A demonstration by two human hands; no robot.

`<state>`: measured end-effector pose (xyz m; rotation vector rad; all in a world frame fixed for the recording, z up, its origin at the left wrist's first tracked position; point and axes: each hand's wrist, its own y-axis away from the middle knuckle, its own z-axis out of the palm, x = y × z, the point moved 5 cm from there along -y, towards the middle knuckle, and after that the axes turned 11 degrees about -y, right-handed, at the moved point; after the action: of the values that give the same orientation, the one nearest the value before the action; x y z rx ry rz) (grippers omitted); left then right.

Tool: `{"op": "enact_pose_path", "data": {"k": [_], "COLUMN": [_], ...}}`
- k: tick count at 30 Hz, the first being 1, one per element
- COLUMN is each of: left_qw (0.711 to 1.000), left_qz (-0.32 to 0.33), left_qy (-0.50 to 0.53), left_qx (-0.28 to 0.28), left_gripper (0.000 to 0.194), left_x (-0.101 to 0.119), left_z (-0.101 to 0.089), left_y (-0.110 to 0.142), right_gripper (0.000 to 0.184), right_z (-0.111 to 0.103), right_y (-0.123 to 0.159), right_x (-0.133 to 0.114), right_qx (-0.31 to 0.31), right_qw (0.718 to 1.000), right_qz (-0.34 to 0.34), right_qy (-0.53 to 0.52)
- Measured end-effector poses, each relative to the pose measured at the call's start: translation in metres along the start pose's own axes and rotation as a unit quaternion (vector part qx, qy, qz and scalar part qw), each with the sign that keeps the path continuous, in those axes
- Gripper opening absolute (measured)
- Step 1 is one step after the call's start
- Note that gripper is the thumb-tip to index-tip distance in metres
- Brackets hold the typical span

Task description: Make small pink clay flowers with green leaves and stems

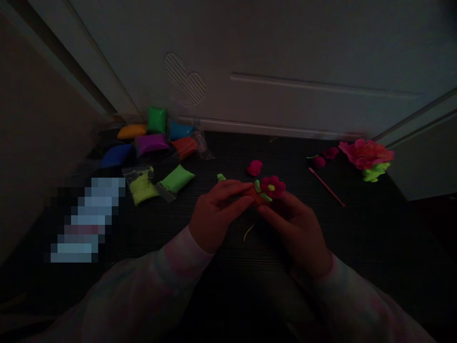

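Observation:
Between my two hands is a small clay flower (272, 187) with deep pink petals and a yellow centre. Two green clay leaves (265, 196) sit beside it, on an orange-red clay piece (257, 197) partly covered by fingers. My left hand (214, 214) pinches the left side of this piece between thumb and fingers. From the right, my right hand (303, 233) grips it, with fingers behind the petals and the thumb below. Just beyond lies a pink clay lump (254, 167). A bit of green clay (221, 177) is near my left fingers, and a thin yellowish strand (248, 232) lies below.
Several bags of coloured clay, including a light green bag (177, 181) and a purple one (153, 143), lie at the back left. A blurred-out bright object (89, 219) is at left. At right are a pink stick (327, 187), dark pink balls (319, 161) and a ruffled pink flower (367, 153).

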<state>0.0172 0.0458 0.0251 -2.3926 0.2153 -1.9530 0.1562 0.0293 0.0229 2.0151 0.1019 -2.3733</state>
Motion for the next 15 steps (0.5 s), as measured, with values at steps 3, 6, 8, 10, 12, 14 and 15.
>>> {"op": "enact_pose_path", "data": {"k": [3,6,8,10,12,14,15], "left_qw": [0.998,0.994,0.991,0.986,0.976,0.962,0.958], "left_qz": [-0.023,-0.051,-0.061,-0.072,-0.090,-0.110,-0.113], "left_qy": [0.048,0.090,0.115,0.147,0.196,0.244,0.259], "left_qx": [-0.016,-0.029,-0.025,-0.027,-0.040,-0.048,-0.042], "left_gripper": [0.017,0.014,0.012,0.013,0.015,0.017,0.017], "left_x": [0.000,-0.002,-0.003,-0.006,-0.008,-0.011,-0.011], "left_z": [0.002,0.005,0.005,0.008,0.011,0.014,0.013], "left_y": [0.000,0.001,0.001,0.002,0.003,0.004,0.003], "right_gripper": [0.020,0.017,0.014,0.012,0.010,0.010,0.010], "right_z": [-0.002,-0.003,-0.003,-0.003,-0.003,-0.003,-0.003], "right_y": [-0.001,-0.001,-0.001,-0.001,0.000,0.000,0.000], "right_x": [-0.001,-0.003,-0.004,-0.005,-0.005,-0.004,-0.003], "right_qx": [0.014,0.031,0.037,0.035,0.037,0.042,0.044], "right_qw": [1.000,0.999,0.998,0.997,0.996,0.995,0.994], "right_qz": [0.003,-0.012,-0.027,-0.034,-0.040,-0.047,-0.052], "right_qy": [0.020,0.041,0.052,0.062,0.072,0.080,0.084]}}
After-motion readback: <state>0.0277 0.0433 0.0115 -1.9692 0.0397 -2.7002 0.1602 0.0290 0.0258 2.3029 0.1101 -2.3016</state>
